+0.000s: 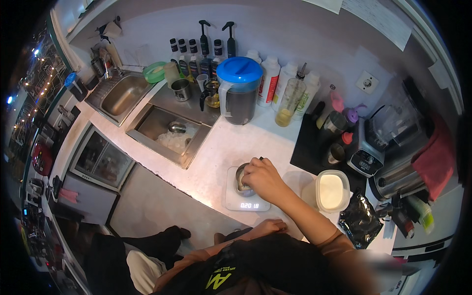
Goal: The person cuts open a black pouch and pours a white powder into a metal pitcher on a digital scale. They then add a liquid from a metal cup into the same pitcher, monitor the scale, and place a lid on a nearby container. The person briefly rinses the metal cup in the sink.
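Note:
My right hand [259, 179] reaches over a small metal cup [243, 190], its fingers bent at the cup's rim and opening. A dark tip [261, 159] juts out behind the knuckles; what it belongs to is hidden. Under the cup is a white digital scale [230, 201] with a lit display. My left hand [273, 225] rests at the counter's front edge, fingers curled in, with no object visible in it. To the right of the scale stands a clear plastic tub [346, 188] of pale cream-coloured contents [331, 191]. Beside the tub lies a shiny black pouch [361, 221].
Behind the scale stands a blue-lidded pitcher [239, 99], near bottles [270, 83] along the wall. An ice well [177, 158] with a metal scoop [177, 127] and a sink [125, 94] are leftward. A blender [367, 158] and metal shakers [335, 153] stand right. A trouser leg [155, 243] shows below.

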Available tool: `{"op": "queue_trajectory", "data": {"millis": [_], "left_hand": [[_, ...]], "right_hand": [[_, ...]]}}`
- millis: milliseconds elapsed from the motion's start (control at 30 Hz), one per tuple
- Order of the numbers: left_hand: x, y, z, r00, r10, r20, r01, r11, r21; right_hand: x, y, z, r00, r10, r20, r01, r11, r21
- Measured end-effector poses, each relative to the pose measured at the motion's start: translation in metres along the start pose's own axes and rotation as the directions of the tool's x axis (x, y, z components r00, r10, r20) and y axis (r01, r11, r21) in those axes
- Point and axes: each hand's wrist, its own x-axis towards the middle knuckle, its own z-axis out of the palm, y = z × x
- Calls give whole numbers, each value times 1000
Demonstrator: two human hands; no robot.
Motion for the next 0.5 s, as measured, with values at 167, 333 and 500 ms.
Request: {"op": "queue_trajectory", "data": {"millis": [167,333,500], "left_hand": [[2,4,-1,1000,0,-19,0,1000,-6],[2,1,0,1000,3,6,-3,1000,-6],[0,-5,2,999,26,26,-27,1000,11]], "right_hand": [[2,5,-4,1000,28,8,-28,990,136],[0,10,-18,990,138,-12,-129,953,274],[-7,19,-25,969,220,-113,-153,893,424]]}}
